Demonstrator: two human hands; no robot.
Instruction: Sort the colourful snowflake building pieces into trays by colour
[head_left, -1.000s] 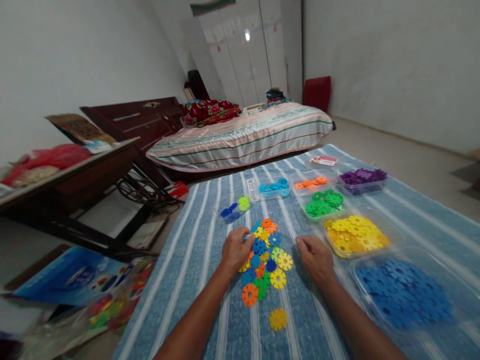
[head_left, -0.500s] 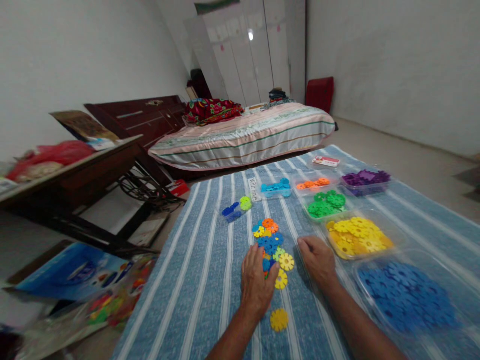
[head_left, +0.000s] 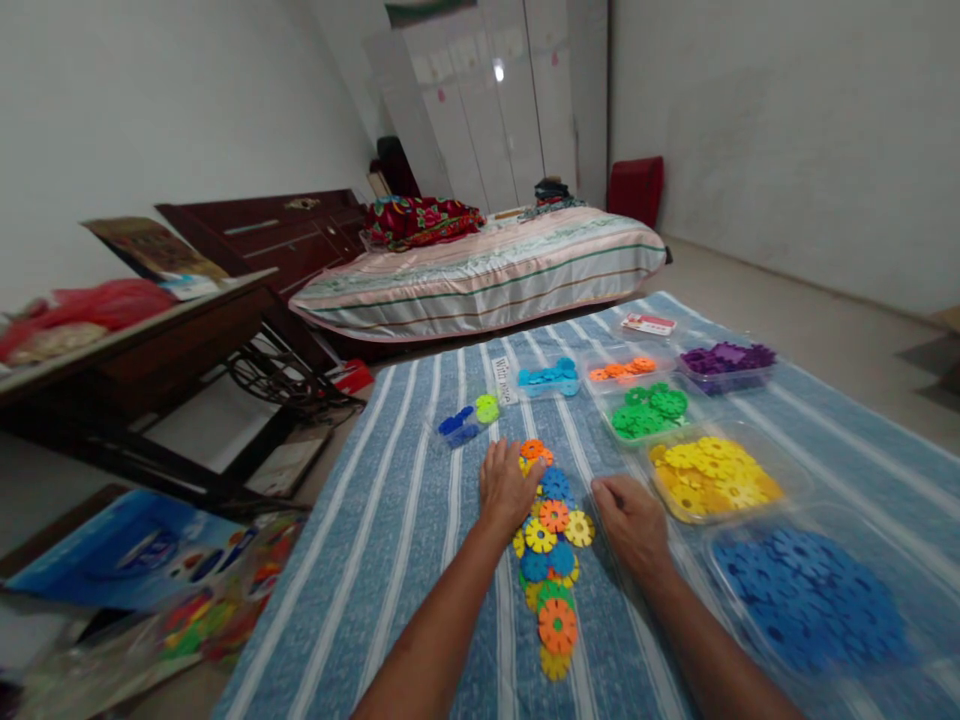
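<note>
Flower-shaped plastic discs in orange, yellow, blue and green lie in a long overlapping heap on the striped cloth. My left hand lies over the far left side of the heap, palm down with fingers stretched forward and thumb across the discs. It covers some of them. At the heap's right side my right hand rests on the cloth, fingers curled in and thumb on top. Whether anything is inside it is hidden. Nearest to it is a clear tub of yellow discs.
Right of the hands stand tubs of blue discs, green discs and purple discs. Farther back are orange discs, light-blue discs and a small dark-blue group. A bed stands beyond; a wooden table is left.
My left hand has moved away from me along the heap. The discs now stretch in a longer row toward me, with more orange ones showing. My right hand has stayed nearly still.
</note>
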